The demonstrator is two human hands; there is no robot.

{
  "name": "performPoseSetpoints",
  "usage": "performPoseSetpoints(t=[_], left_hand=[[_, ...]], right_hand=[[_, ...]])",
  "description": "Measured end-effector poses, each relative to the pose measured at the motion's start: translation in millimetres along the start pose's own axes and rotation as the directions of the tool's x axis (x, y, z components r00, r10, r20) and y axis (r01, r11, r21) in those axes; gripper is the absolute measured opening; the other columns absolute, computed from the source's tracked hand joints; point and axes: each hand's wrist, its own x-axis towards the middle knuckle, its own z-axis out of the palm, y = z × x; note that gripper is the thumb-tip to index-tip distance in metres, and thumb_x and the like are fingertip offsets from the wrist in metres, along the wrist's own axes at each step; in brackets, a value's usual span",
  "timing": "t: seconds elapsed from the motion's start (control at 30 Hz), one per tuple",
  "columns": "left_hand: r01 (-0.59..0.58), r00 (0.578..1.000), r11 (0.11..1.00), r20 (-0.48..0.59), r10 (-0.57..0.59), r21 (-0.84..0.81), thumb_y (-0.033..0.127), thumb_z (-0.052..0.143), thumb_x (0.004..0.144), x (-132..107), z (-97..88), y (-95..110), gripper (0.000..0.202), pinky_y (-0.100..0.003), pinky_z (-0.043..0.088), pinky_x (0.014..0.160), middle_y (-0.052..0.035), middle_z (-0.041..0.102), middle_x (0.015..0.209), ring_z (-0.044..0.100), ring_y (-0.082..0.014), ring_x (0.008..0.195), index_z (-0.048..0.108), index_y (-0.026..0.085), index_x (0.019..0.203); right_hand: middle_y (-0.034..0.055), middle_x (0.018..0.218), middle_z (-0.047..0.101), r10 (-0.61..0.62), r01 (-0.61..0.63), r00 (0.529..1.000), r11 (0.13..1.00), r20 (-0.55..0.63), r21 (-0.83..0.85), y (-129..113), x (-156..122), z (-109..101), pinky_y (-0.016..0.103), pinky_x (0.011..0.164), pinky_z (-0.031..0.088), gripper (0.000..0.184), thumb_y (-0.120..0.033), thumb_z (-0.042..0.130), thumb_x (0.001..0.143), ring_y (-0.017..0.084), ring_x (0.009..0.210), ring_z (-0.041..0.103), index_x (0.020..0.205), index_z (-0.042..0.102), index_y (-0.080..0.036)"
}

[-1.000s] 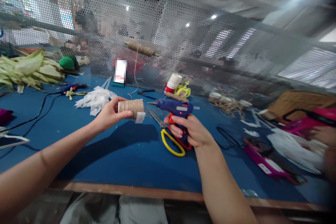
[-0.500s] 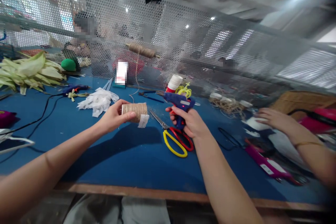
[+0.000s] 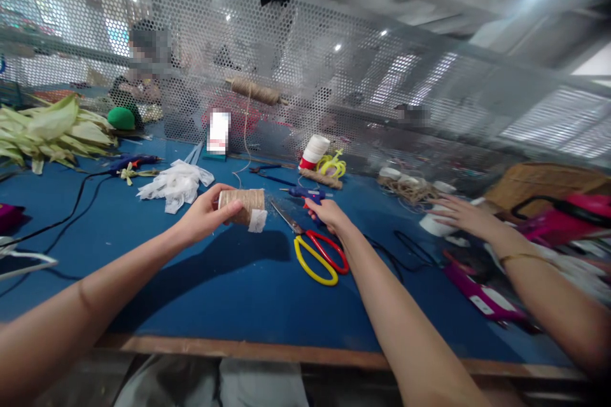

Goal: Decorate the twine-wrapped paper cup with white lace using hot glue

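My left hand (image 3: 205, 215) is closed around a cylinder (image 3: 243, 202) wrapped in tan twine, held on its side above the table. A short strip of white lace (image 3: 258, 221) hangs from its right end. My right hand (image 3: 327, 213) grips the handle of a blue glue gun (image 3: 305, 194), which is down at table level with its nozzle pointing left. Just in front of that hand lie scissors (image 3: 317, 257) with one yellow and one red handle loop, blades toward the cylinder.
White lace (image 3: 177, 183), pliers (image 3: 272, 176), a white spool (image 3: 315, 151) and a yellow-green ribbon coil (image 3: 331, 165) lie along the back. Corn husks (image 3: 52, 130) and another glue gun (image 3: 136, 162) are at left. A co-worker's hand (image 3: 461, 216) reaches in from the right. A perforated screen (image 3: 286, 63) stands behind.
My right hand has lowered the glue gun from above the scissors to the table, uncovering a twine-wrapped stick behind. The co-worker's hand has moved left. My left hand stays nearly still.
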Motion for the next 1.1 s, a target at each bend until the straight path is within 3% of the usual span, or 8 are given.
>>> performPoseSetpoints(t=[0.3, 0.33, 0.43, 0.53, 0.8, 0.93, 1.03, 1.1], left_hand=[[0.105, 0.994, 0.978, -0.002, -0.107, -0.180, 0.052, 0.056, 0.070, -2, 4.2, 6, 0.044, -0.022, 0.042, 0.047, -0.0002, 0.054, 0.069, 0.052, -0.0098, 0.053, 0.047, 0.014, 0.089], [0.132, 0.991, 0.965, 0.014, -0.132, -0.227, 0.053, 0.054, 0.071, -2, 4.7, 6, 0.044, -0.021, 0.042, 0.046, -0.0002, 0.054, 0.068, 0.052, -0.0098, 0.053, 0.047, 0.014, 0.089], [0.224, 0.974, 0.919, 0.088, -0.207, -0.325, 0.054, 0.050, 0.075, -2, 5.0, 7, 0.047, -0.021, 0.041, 0.045, -0.0016, 0.055, 0.068, 0.052, -0.0089, 0.050, 0.049, 0.012, 0.095], [0.306, 0.950, 0.872, 0.178, -0.255, -0.382, 0.054, 0.046, 0.077, -2, 4.2, 8, 0.049, -0.020, 0.041, 0.045, -0.0030, 0.056, 0.071, 0.053, -0.0082, 0.048, 0.050, 0.012, 0.100], [0.402, 0.904, 0.878, 0.264, -0.335, -0.261, 0.059, 0.034, 0.080, -9, 16.5, 5, 0.055, -0.023, 0.043, 0.044, -0.0048, 0.057, 0.070, 0.054, -0.0114, 0.049, 0.047, 0.011, 0.103], [-0.057, 0.997, 0.970, -0.045, 0.070, 0.238, 0.055, 0.051, 0.072, -12, 14.9, -1, 0.056, -0.038, 0.048, 0.069, -0.0120, 0.053, 0.098, 0.056, -0.0225, 0.085, 0.043, 0.014, 0.109], [-0.505, 0.801, 0.594, 0.084, 0.593, 0.626, 0.034, 0.064, 0.068, -14, 10.5, -2, 0.045, -0.043, 0.039, 0.088, -0.0125, 0.047, 0.113, 0.044, -0.0259, 0.107, 0.048, 0.019, 0.107], [-0.618, 0.682, 0.353, 0.256, 0.685, 0.703, 0.022, 0.057, 0.074, -15, 10.0, 0, 0.029, -0.042, 0.038, 0.087, -0.0114, 0.050, 0.110, 0.045, -0.0239, 0.103, 0.053, 0.020, 0.102]], right_hand=[[0.0081, 0.095, 0.065, -0.324, 0.320, 0.946, 0.928, 0.009, -0.192, -39, -52, -6, 0.029, 0.079, 0.043, 0.014, -0.022, 0.056, 0.072, 0.020, 0.090, 0.059, 0.082, 0.063, -0.017], [0.0045, 0.094, 0.065, -0.402, 0.415, 0.909, 0.898, 0.111, -0.147, -47, -66, -6, 0.029, 0.080, 0.044, 0.016, -0.024, 0.055, 0.073, 0.018, 0.088, 0.059, 0.085, 0.064, -0.019], [0.0063, 0.108, 0.058, -0.755, 0.766, 0.586, 0.635, 0.293, 0.104, -64, -102, 0, 0.036, 0.090, 0.040, 0.031, -0.023, 0.056, 0.072, 0.020, 0.102, 0.053, 0.103, 0.058, -0.020], [0.0099, 0.111, 0.053, -0.849, 0.853, 0.473, 0.508, 0.235, 0.120, -70, -122, 11, 0.038, 0.096, 0.036, 0.035, -0.019, 0.060, 0.068, 0.021, 0.110, 0.047, 0.103, 0.055, -0.019], [0.0091, 0.100, 0.054, -0.799, 0.783, 0.575, 0.600, 0.178, 0.163, -67, -134, 30, 0.032, 0.087, 0.041, 0.014, -0.016, 0.055, 0.072, 0.019, 0.097, 0.053, 0.086, 0.058, -0.016], [0.0064, 0.089, 0.058, -0.707, 0.676, 0.690, 0.706, 0.156, 0.210, -64, -133, 31, 0.031, 0.081, 0.043, 0.013, -0.020, 0.056, 0.072, 0.018, 0.086, 0.055, 0.084, 0.059, -0.015], [0.0030, 0.079, 0.060, -0.610, 0.569, 0.771, 0.788, 0.180, 0.235, -62, -131, 31, 0.029, 0.074, 0.044, 0.013, -0.023, 0.057, 0.071, 0.017, 0.076, 0.055, 0.082, 0.059, -0.016], [0.0011, 0.076, 0.061, -0.576, 0.519, 0.787, 0.812, 0.221, 0.268, -61, -131, 31, 0.028, 0.071, 0.044, 0.012, -0.024, 0.057, 0.070, 0.016, 0.073, 0.055, 0.080, 0.059, -0.016]])
